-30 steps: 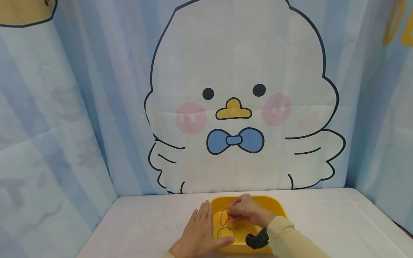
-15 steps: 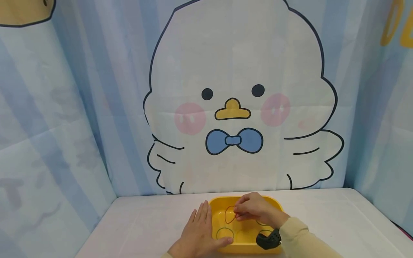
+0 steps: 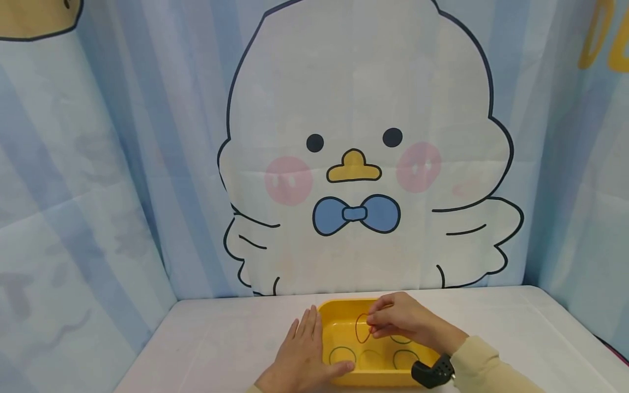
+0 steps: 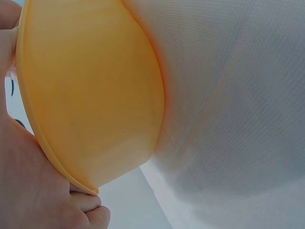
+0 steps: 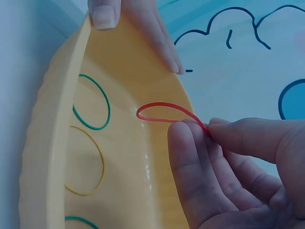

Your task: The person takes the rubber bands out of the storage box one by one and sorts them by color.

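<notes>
My right hand [image 3: 405, 319] pinches a thin red rubber band [image 5: 162, 103] between thumb and fingertips, over the yellow tray [image 3: 378, 377]. In the right wrist view the band hangs as an open loop off the fingertips. My left hand [image 3: 302, 355] lies along the tray's left side, fingers straight, thumb on the front rim. Inside the tray rest a green rubber band [image 5: 108, 109] by the left hand, a yellow rubber band [image 5: 103, 167] beside it, and another green rubber band [image 3: 405, 351] at front right. A further green loop [image 3: 400, 341] shows partly behind the right hand.
The tray stands on a white-covered table [image 3: 226, 338]. A printed cloth backdrop [image 3: 363, 256] with a cartoon bird rises behind it, with cloth at both sides. A black device [image 3: 432, 372] is strapped to the right wrist.
My right hand has moved rightward over the tray with the red rubber band, uncovering green rubber bands at the right. My left hand has stayed in place on the tray.
</notes>
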Available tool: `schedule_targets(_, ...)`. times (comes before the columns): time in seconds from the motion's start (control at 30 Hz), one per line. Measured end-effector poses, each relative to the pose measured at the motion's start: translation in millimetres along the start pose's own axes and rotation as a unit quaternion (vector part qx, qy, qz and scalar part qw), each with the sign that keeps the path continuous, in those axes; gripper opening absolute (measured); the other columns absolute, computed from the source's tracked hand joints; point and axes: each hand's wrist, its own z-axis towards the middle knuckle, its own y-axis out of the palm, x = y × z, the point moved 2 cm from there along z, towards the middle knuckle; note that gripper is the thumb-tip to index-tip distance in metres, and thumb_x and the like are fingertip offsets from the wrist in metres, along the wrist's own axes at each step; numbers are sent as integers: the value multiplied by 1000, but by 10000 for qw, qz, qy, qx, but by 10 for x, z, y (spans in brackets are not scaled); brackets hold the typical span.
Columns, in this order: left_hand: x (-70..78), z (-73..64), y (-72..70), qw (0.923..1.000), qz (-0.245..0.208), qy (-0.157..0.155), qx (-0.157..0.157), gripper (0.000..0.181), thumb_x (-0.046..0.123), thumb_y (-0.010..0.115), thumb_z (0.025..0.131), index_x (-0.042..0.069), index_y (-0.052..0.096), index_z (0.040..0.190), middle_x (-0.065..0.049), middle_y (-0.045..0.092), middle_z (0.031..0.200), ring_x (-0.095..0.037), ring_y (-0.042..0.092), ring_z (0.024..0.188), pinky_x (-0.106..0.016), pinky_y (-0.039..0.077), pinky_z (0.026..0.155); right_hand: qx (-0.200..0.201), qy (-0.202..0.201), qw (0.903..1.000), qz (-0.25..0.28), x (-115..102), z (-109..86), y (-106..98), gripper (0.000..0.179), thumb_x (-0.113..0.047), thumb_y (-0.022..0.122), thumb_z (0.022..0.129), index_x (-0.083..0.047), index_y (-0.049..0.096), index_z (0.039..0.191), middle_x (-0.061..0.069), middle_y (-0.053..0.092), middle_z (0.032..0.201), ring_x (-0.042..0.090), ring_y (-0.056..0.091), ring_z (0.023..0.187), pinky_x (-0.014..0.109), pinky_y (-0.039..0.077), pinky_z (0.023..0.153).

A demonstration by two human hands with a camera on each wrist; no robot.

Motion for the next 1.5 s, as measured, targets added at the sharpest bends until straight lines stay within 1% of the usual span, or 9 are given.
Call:
schedule_targets(0.2,0,6,4,9999,-47,-152,-60,121,90,45,75,1,25,155,-15,18,166,-30,24,152,-54,21,123,-64,-50,10000,-50,-27,-100,-83,39,-16,73,90,10,57,115,16,70,96,19,72,80,32,61,79)
schedule_targets(0.33,3,9,9,9996,-37,-255,-99,122,91,44,73,4,24,156,-12,17,166,-29,23,152,-53,21,124,-75,-45,10000,-29,-43,-171,-138,37,-15,72,90,9,57,114,14,69,95,19,72,80,32,62,79)
schedule_targets(0.57,10,12,0,9994,-113,-291,-152,123,91,44,73,2,24,156,-15,18,166,-30,23,152,-54,20,124,25,104,9999,-48,-45,-305,-210,33,-12,70,91,9,57,114,15,69,95,19,71,78,33,62,78)
schedule_targets(0.73,21,9,-1,9995,-165,-276,-53,125,90,47,73,-1,24,155,-18,19,165,-31,23,152,-54,19,123,76,138,9999,-13,-46,-402,-274,31,-10,69,92,8,57,114,15,69,96,20,71,79,34,62,78)
schedule_targets(0.93,13,2,4,9991,-310,-280,63,127,90,50,71,-1,22,155,-19,17,165,-33,22,152,-55,17,124,170,260,9995,-45,-36,-524,-339,32,-12,72,90,6,57,113,14,69,96,21,71,80,33,61,79)
schedule_targets(1.07,4,-5,7,9990,-330,-258,159,128,89,52,71,-4,22,154,-21,18,164,-34,22,152,-56,17,123,82,242,9997,-17,-11,-606,-393,33,-14,74,89,5,58,110,14,69,95,20,71,79,33,61,80)
schedule_targets(1.2,-14,-11,6,9990,-306,-251,224,128,89,52,71,-4,22,154,-22,19,164,-35,23,151,-56,18,123,-105,231,9996,121,28,-685,-444,33,-16,73,89,4,58,110,12,69,96,19,70,81,32,61,81)
schedule_targets(1.37,-20,-2,16,9990,-304,-239,219,127,88,52,72,-4,22,154,-21,20,164,-34,24,151,-57,19,123,-340,163,9989,295,106,-772,-508,31,-15,71,91,4,57,110,10,69,95,17,69,82,30,61,81)
schedule_targets(1.5,-15,9,23,9993,-277,-211,162,127,89,50,73,-4,21,154,-21,19,164,-33,24,151,-57,19,123,-383,191,9985,339,164,-839,-547,28,-15,71,91,3,58,109,10,69,95,18,69,82,30,61,82)
